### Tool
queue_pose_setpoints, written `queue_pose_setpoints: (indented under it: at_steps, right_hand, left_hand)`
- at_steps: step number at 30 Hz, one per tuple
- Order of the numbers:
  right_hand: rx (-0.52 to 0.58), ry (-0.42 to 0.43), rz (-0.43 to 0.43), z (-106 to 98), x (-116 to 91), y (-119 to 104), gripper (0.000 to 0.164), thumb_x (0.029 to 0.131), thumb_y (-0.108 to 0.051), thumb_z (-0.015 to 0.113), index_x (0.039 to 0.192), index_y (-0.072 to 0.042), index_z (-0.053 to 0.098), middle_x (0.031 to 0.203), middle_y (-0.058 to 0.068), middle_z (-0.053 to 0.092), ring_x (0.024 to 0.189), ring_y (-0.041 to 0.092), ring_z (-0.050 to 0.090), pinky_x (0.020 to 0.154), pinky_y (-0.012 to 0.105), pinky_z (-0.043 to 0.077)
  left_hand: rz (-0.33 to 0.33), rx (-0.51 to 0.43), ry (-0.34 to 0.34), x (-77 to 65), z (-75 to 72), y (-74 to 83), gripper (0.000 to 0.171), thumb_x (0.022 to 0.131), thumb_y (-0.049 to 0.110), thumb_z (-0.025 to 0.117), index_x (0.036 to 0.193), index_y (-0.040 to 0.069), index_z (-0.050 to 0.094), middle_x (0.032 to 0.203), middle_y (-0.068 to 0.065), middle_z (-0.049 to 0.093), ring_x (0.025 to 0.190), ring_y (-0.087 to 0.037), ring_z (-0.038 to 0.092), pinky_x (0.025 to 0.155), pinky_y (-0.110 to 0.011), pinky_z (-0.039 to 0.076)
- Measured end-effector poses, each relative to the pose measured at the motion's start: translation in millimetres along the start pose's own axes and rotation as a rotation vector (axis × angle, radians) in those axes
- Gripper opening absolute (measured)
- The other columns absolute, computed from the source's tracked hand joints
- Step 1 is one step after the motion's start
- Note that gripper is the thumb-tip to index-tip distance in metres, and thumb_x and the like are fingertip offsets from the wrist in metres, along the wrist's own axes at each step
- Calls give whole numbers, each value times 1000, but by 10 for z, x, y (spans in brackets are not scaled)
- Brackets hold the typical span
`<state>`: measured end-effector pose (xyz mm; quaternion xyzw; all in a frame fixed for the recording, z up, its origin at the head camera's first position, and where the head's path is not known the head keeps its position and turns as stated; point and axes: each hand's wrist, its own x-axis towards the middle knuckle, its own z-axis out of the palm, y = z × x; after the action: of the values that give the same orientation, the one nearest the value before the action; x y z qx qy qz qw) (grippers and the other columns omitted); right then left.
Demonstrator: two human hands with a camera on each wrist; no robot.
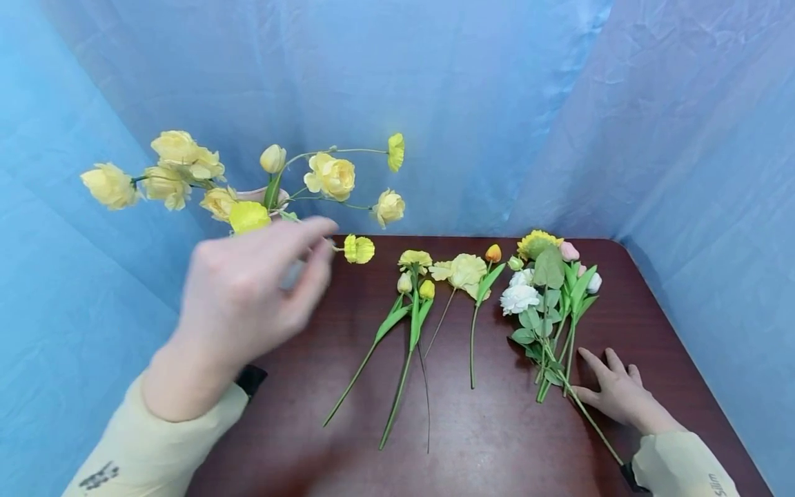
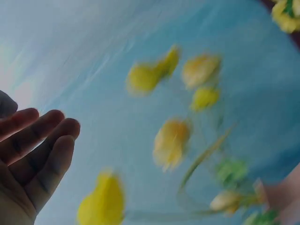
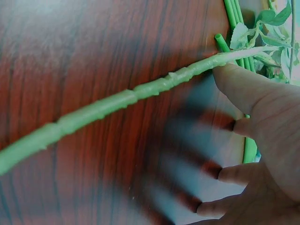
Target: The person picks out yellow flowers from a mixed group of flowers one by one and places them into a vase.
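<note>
Two empty hands: left hand (image 1: 248, 293) loose, vase (image 1: 252, 196) just beyond, yellow flowers (image 1: 338, 178) in it; right hand (image 1: 611, 393) spread on desk (image 1: 497, 442), thumb at stem (image 3: 126, 98). Seemingly mid-arranging; next likely calls for pinching tulip (image 1: 426, 290), right of left hand.

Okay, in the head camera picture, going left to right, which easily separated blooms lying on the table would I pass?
Cream tulip, yellow tulip, pale yellow ruffled flower, orange tulip, white flowers, pink tulips, white tulip.
</note>
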<state>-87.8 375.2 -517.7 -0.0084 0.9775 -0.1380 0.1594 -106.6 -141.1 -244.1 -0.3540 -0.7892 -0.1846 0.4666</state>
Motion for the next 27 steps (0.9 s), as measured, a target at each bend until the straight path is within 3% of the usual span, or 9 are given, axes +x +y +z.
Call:
queue_pose_setpoints:
  at_steps: [3, 7, 12, 16, 20, 27]
  right_hand:
    - [-8, -13, 19, 7, 3, -32, 91, 86, -59, 62, 147, -4, 24, 138, 49, 12, 114, 77, 11, 75, 85, 28]
    - [-9, -28, 29, 19, 3, -64, 93, 84, -64, 60, 147, -6, 24, 140, 47, 12, 116, 75, 10, 74, 86, 27]
    - [-20, -7, -6, 50, 6, -138, 89, 85, -60, 63, 147, -7, 27, 141, 44, 14, 118, 73, 12, 74, 87, 26]
    - [-36, 19, -31, 92, 12, -229, 88, 84, -58, 64, 146, -7, 28, 143, 43, 16, 119, 72, 13, 76, 86, 26]
    - [-46, 34, -41, 122, 9, -299, 88, 84, -59, 65, 146, -6, 30, 143, 42, 17, 120, 72, 14, 76, 86, 26]
    - [-39, 24, -44, 127, 22, -402, 90, 84, -60, 64, 147, -6, 29, 145, 40, 16, 121, 71, 13, 78, 86, 24]
  left_hand:
    - [25, -60, -142, -159, 203, 93, 18, 89, 14, 54, 95, 7, 69, 69, 0, 65, 50, -11, 55, 35, -33, 41]
    - [-26, -90, -354, -532, 569, 144, 14, 89, 19, 58, 95, 11, 68, 67, 5, 61, 48, -9, 50, 34, -30, 37]
    - [-157, -98, -674, -1034, 996, 241, 9, 90, 28, 62, 89, 20, 65, 61, 11, 52, 41, -9, 40, 32, -28, 30]
    - [-259, -103, -868, -1363, 1266, 339, 20, 90, 32, 61, 75, 21, 56, 52, 9, 42, 39, -11, 38, 32, -30, 30]
    - [-289, -86, -971, -1585, 1478, 441, 29, 90, 37, 62, 70, 19, 51, 53, 6, 42, 41, -15, 43, 34, -35, 36]
    - [-287, -31, -1032, -1741, 1660, 586, 27, 88, 43, 65, 82, 17, 61, 62, 3, 56, 49, -20, 55, 38, -37, 42]
